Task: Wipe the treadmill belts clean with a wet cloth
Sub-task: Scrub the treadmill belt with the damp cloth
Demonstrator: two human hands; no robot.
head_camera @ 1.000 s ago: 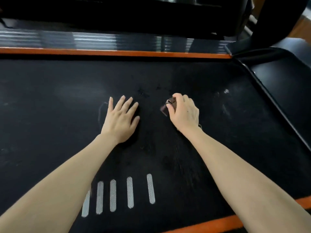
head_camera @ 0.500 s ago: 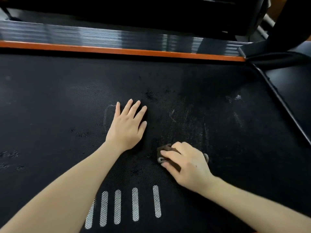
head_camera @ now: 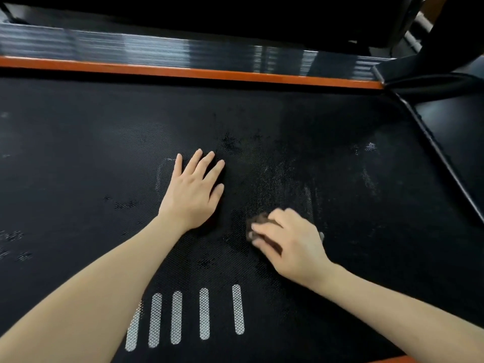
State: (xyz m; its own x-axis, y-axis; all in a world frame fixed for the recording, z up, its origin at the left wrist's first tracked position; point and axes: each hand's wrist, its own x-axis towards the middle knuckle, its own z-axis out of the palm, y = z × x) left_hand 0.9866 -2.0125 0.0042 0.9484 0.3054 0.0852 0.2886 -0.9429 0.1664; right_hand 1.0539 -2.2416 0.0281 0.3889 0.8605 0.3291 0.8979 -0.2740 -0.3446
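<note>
cloth (head_camera: 258, 221) sits mid-belt (head_camera: 78, 166), toward the near edge, wadded under my right hand (head_camera: 288, 242), fingers curled round it. Left hand (head_camera: 193, 192) is flat on the belt just beside it, fingers straight, holding nothing. My read: only the centre patch is worked. Smears (head_camera: 369, 176) toward the right edge and specks (head_camera: 15, 242) by the left edge are still to do, so most of the belt is left.
</note>
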